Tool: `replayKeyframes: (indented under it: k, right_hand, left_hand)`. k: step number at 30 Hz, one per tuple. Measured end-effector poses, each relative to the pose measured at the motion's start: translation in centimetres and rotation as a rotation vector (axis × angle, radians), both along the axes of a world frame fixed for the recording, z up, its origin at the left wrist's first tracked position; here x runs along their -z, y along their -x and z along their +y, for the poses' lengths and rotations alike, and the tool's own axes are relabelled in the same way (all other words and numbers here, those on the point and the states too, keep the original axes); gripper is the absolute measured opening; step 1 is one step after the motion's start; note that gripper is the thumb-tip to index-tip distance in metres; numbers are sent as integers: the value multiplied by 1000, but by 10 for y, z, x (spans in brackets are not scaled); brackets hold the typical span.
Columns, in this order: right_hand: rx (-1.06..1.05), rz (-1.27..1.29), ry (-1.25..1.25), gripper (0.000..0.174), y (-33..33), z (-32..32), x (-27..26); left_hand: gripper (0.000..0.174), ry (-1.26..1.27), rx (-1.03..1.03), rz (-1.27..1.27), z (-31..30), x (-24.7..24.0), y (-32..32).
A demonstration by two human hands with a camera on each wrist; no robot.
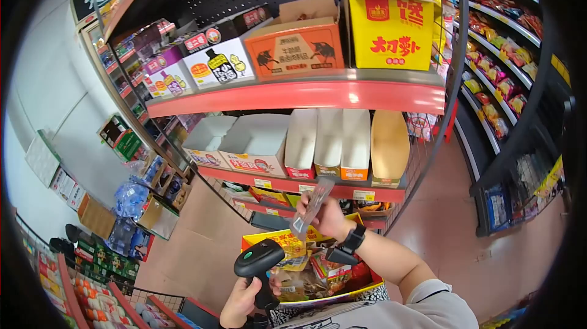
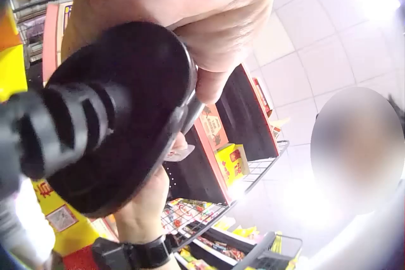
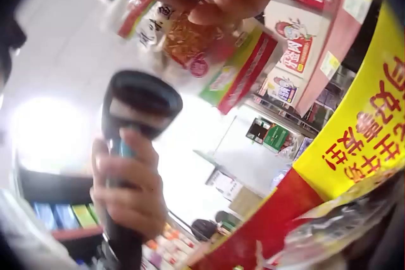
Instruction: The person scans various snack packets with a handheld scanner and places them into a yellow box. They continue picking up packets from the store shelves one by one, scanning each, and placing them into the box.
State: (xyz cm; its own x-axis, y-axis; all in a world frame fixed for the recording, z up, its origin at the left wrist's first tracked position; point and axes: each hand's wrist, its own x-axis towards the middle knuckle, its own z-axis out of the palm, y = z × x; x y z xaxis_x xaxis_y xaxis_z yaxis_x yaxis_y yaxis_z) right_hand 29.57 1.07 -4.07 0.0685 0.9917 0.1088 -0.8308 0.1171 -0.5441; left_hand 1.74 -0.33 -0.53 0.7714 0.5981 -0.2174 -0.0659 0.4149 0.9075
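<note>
The left hand [image 1: 244, 298] grips the handle of a black barcode scanner [image 1: 259, 258], whose head points toward the right hand. Up in front of the scanner, the right hand [image 1: 325, 214] pinches a small clear snack packet [image 1: 310, 208]. In the right wrist view that packet [image 3: 190, 45] shows red, green and yellow ends and orange-brown food, with the scanner [image 3: 142, 102] just below it and the left hand's fingers [image 3: 130, 181] around the handle. Below both hands is a yellow box [image 1: 367, 289] holding assorted snack packets [image 1: 306, 283].
A shelf with a red edge [image 1: 299, 96] carries snack boxes, including a yellow one [image 1: 391, 32]. On the tier below stand several open cartons [image 1: 254, 139]. Racks of packets [image 1: 501, 66] are at the right; boxes and bags [image 1: 131, 201] stand along the left wall.
</note>
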Motion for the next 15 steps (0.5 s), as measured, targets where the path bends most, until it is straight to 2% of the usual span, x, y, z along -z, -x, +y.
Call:
replayKeyframes:
  k: [2,3,4,5,6,7,11,15]
  right_hand:
    - [-138,178,1,30,-8,2,6]
    - [-155,229,37,33,-4,-4,-12]
    - [-224,251,-19,34,-5,-3,-11]
    - [-293,273,-76,35,-6,-1,-8]
    - [-311,277,-105,35,-5,0,-4]
    - [-307,257,-83,35,-5,1,-1]
    - [-367,190,-144,33,-6,4,5]
    - [-309,106,-189,32,-6,6,9]
  left_hand:
    - [58,-16,32,23,-5,-1,2]
    - [59,-44,51,41,-7,0,3]
    - [59,-32,52,49,-7,0,5]
    - [60,-123,124,59,-4,0,5]
    - [61,-212,198,68,-3,-1,4]
    - [61,-199,200,76,-4,-4,2]
    - [58,-179,169,90,-8,-10,-3]
    - [54,-159,108,70,-12,-12,-7]
